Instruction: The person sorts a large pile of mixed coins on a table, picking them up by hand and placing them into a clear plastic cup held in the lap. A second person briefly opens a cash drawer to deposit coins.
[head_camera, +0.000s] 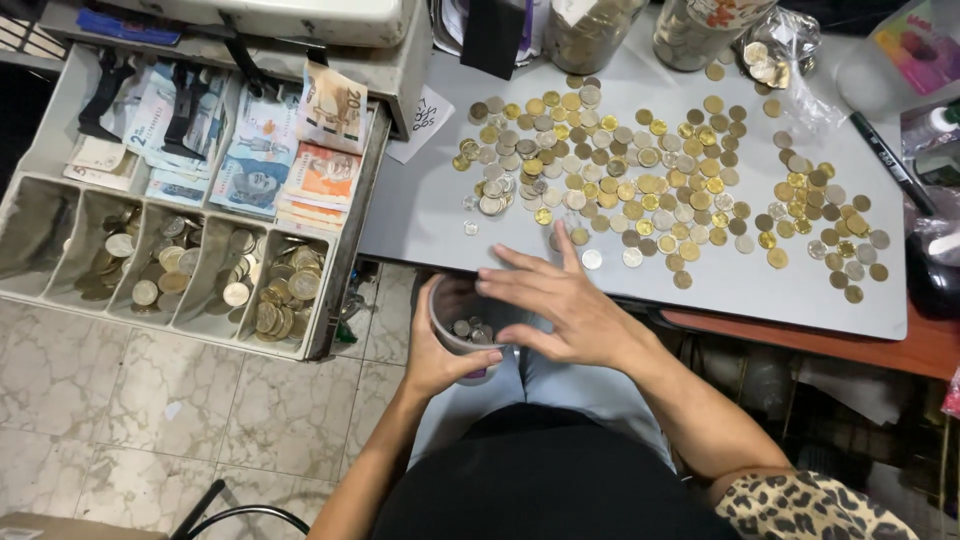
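Left hand (432, 350) wraps a small cup (462, 325), fingers closed around its wall, holding it just below the near edge of the grey board (420, 215). A few coins already sit in the cup.

Right hand (560, 305) hovers flat at the board's near edge, fingers spread wide and pointing toward 10 o'clock, palm partly over the cup mouth. It grips nothing I can see.

Big spread of coins (610, 175) covers the board from 11 to 1 o'clock of the right hand. A smaller cluster (825, 225) sits at 2 o'clock, well apart from the main lot. One or two loose coins lie just beside the fingertips.

Risks, my read:
- The cup is below the edge, not under it on all sides. A fast sweep could send coins past the rim onto the tiled floor (150, 400).
- The cup is held one-handed over the lap, so a tilt spills what's inside.
- A wide sweep drags mixed coins together.

Room: the near strip of the board at 9 o'clock of the right hand is bare, good for sliding. The open cash drawer (190, 250), with notes and coin bins, sits at 9 to 10 o'clock and its corner is close to the left forearm. Two jars (590, 35) and a black marker (885, 160) bound the far and right sides.
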